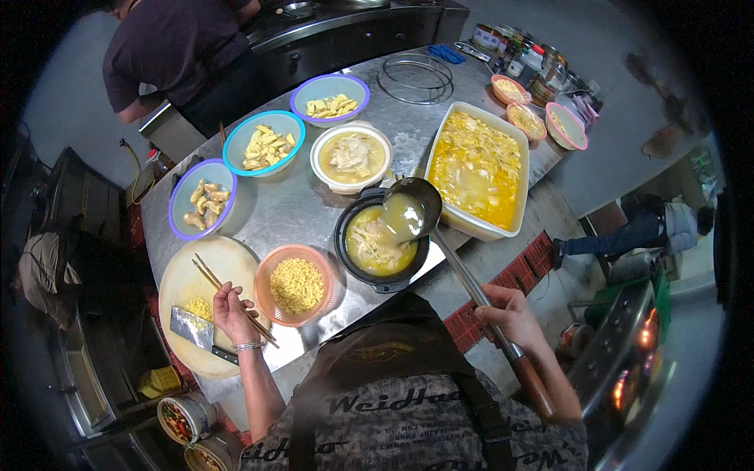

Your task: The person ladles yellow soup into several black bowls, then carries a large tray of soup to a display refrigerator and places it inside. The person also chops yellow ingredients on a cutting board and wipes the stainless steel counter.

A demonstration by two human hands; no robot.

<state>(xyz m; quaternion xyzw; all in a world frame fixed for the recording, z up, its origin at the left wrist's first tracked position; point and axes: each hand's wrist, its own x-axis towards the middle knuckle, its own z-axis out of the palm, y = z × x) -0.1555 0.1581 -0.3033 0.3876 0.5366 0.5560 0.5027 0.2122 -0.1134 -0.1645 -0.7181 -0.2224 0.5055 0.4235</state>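
My right hand [508, 315] grips the long handle of a metal ladle [421, 206]. Its bowl, holding yellowish broth, tips over a black clay pot [377, 247] containing shredded food in broth. My left hand [234, 315] holds a pair of wooden chopsticks [207, 269] above the round cutting board [177, 277]. On that board lie a cleaver [193, 329] and chopped yellow pieces [199, 307]. Between my left hand and the black pot stands an orange basket [294, 285] of diced yellow food. A white pot [351, 156] with pale food in broth stands behind the black one.
A deep white tub [478, 171] of yellow broth and food stands at the right. Colanders [264, 144] of cut pieces line the far left edge. Wire rings [415, 79], jars [548, 82] and small baskets [509, 91] are farther back. A person [182, 53] stands beyond the metal table.
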